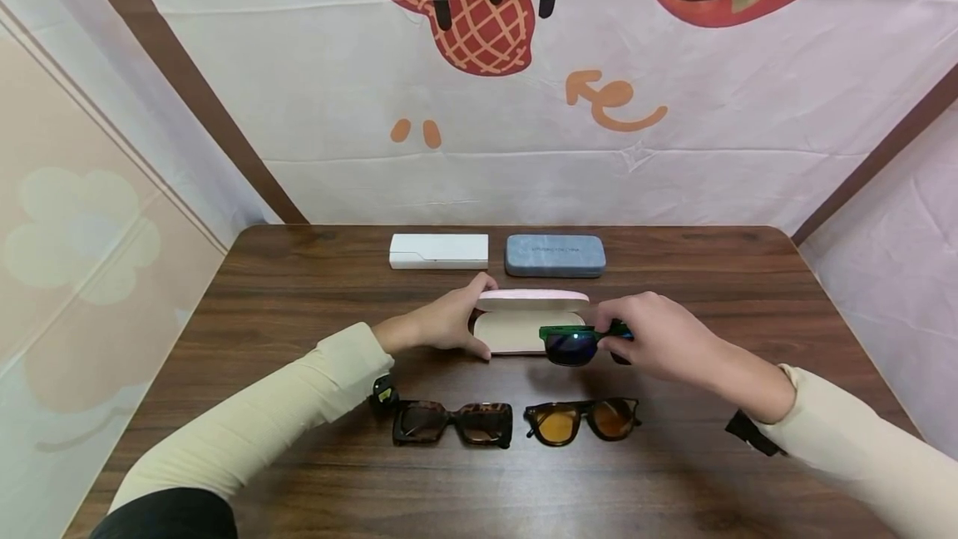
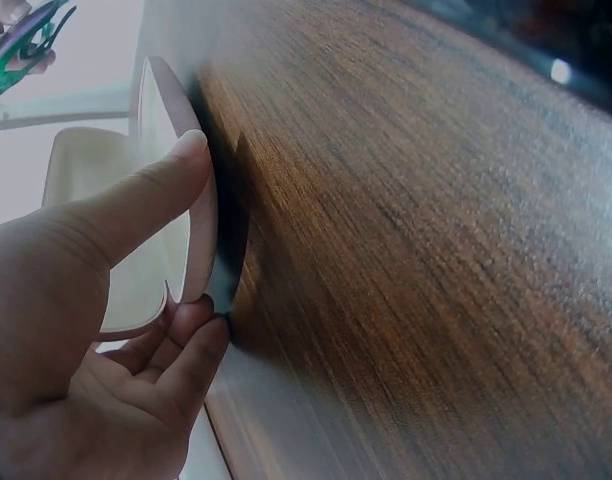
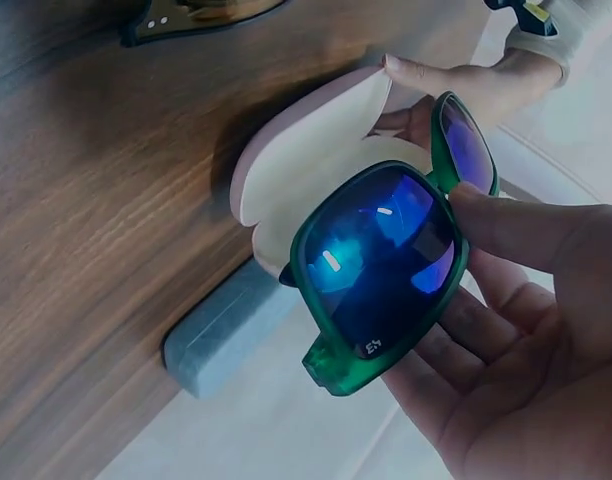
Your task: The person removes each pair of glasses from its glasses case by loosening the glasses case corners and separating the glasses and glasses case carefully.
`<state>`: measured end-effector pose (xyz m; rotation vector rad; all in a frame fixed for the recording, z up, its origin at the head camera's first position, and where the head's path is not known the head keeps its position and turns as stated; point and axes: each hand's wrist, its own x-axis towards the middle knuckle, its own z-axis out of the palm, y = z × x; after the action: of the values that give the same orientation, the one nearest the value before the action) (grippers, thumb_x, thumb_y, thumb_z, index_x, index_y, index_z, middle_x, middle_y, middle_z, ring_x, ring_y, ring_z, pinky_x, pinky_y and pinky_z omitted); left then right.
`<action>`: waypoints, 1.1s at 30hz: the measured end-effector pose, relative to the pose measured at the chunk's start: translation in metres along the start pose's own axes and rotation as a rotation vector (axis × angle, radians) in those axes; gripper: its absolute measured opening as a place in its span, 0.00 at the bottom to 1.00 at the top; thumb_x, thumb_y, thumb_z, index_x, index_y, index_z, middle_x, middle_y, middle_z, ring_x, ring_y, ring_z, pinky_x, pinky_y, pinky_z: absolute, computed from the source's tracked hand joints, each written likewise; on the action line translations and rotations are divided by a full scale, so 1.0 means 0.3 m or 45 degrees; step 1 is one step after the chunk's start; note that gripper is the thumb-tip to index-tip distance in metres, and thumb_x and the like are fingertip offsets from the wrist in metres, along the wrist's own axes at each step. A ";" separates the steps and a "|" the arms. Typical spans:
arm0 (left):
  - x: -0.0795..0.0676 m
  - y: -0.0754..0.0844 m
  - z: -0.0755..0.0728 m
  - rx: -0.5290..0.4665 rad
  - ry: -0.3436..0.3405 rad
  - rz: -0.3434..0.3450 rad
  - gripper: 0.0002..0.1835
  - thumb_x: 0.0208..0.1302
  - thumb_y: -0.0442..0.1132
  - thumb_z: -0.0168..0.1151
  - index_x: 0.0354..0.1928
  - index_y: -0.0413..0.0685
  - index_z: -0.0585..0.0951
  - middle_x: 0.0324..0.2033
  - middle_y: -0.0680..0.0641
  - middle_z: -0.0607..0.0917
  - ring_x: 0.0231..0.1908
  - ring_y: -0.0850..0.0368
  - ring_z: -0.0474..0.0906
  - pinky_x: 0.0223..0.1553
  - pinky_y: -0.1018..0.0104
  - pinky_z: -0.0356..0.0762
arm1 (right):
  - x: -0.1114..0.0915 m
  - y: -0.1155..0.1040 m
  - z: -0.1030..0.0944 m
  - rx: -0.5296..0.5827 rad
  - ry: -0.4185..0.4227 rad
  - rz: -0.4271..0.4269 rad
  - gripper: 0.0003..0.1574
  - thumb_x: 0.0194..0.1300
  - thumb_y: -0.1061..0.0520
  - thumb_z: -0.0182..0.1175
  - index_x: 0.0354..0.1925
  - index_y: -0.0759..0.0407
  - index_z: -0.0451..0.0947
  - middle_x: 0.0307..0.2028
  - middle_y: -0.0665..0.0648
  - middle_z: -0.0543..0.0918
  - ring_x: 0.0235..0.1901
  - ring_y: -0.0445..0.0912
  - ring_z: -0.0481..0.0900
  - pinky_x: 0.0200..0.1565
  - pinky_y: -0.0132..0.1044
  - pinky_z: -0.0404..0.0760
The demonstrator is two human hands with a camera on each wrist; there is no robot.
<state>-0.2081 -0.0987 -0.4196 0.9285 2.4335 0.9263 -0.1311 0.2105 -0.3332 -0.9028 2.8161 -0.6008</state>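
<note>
An open pink glasses case (image 1: 533, 299) with a cream lining lies on the table. At its left end my left hand (image 1: 447, 324) holds it, thumb on the near rim and fingers round the back, as the left wrist view shows. My right hand (image 1: 659, 338) pinches a pair of green-framed sunglasses (image 1: 570, 349) by the middle of the frame, above the case's right part. In the right wrist view their lenses (image 3: 376, 265) shine blue and purple. The sunglasses overlap the case's inside there.
Behind the pink case stand a white case (image 1: 438, 252) and a blue-grey case (image 1: 555, 256), both closed. Nearer the front lie tortoiseshell sunglasses (image 1: 452, 424) and a pair with orange lenses (image 1: 582, 422) on the wooden table (image 1: 314, 489). A printed cloth (image 1: 494, 181) hangs behind.
</note>
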 end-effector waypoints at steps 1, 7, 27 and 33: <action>0.000 -0.001 0.000 -0.003 0.001 0.001 0.46 0.46 0.37 0.85 0.61 0.43 0.61 0.54 0.38 0.78 0.51 0.48 0.78 0.53 0.56 0.77 | -0.003 0.004 -0.005 0.004 -0.003 0.005 0.09 0.62 0.60 0.73 0.34 0.50 0.80 0.29 0.42 0.82 0.23 0.36 0.68 0.28 0.34 0.70; 0.003 -0.005 -0.001 -0.014 -0.005 -0.007 0.47 0.46 0.37 0.85 0.61 0.44 0.61 0.55 0.38 0.78 0.52 0.48 0.78 0.54 0.55 0.77 | -0.026 0.023 -0.031 0.044 -0.054 0.028 0.10 0.63 0.60 0.72 0.33 0.49 0.80 0.27 0.42 0.80 0.22 0.36 0.66 0.26 0.34 0.67; -0.001 -0.001 0.002 -0.015 -0.009 -0.025 0.46 0.46 0.37 0.85 0.61 0.44 0.61 0.55 0.39 0.78 0.53 0.48 0.78 0.55 0.55 0.77 | -0.117 0.134 -0.044 0.075 -0.205 0.074 0.12 0.61 0.60 0.73 0.30 0.47 0.79 0.30 0.41 0.81 0.26 0.36 0.68 0.29 0.33 0.70; 0.000 -0.002 0.002 -0.022 -0.006 -0.018 0.46 0.46 0.36 0.85 0.61 0.43 0.61 0.56 0.38 0.78 0.54 0.47 0.78 0.56 0.54 0.77 | -0.154 0.175 -0.040 0.110 -0.244 0.108 0.12 0.61 0.59 0.73 0.31 0.47 0.79 0.31 0.41 0.81 0.26 0.37 0.69 0.28 0.32 0.70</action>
<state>-0.2079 -0.0989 -0.4205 0.9056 2.4210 0.9380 -0.1244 0.2803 -0.3438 -0.7765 2.6216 -0.5854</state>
